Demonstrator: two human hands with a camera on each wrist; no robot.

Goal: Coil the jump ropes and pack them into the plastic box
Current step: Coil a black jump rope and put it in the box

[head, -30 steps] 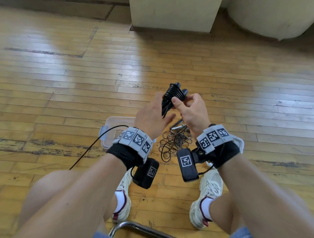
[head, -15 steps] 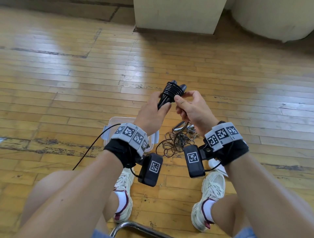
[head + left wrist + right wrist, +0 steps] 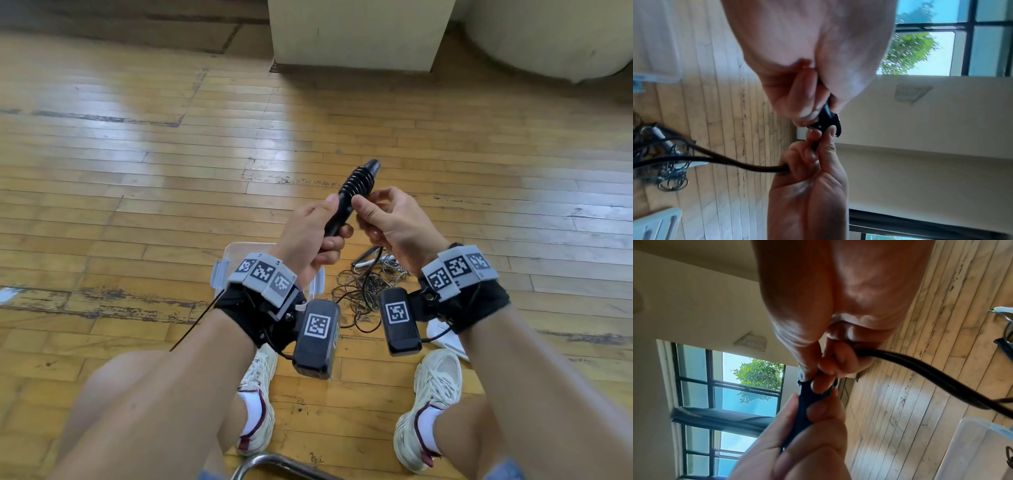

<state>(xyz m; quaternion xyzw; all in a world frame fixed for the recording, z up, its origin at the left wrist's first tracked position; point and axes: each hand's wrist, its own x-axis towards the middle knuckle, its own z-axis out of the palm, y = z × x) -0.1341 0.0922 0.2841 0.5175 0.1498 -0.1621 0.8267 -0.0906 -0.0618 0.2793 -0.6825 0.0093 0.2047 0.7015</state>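
A black jump rope's handles [image 3: 344, 209] lean up and to the right, with its cord wound in tight turns [image 3: 358, 180] near the top. My left hand [image 3: 334, 222] grips the lower part of the handles [image 3: 805, 402]. My right hand [image 3: 363, 209] pinches the cord against the handles just below the windings. The loose cord [image 3: 735, 164] runs from my right hand [image 3: 813, 134] down to the floor. Behind my left wrist stands the clear plastic box [image 3: 236, 251], mostly hidden.
A tangled pile of other ropes [image 3: 363, 291] lies on the wooden floor between my hands and feet. A white lid [image 3: 445, 337] lies under my right wrist. A cream cabinet [image 3: 356, 34] stands at the back, and a metal chair frame [image 3: 274, 462] is at the bottom.
The handles now stick up further above my hands and lean more to the right. My right hand has stayed at the windings.
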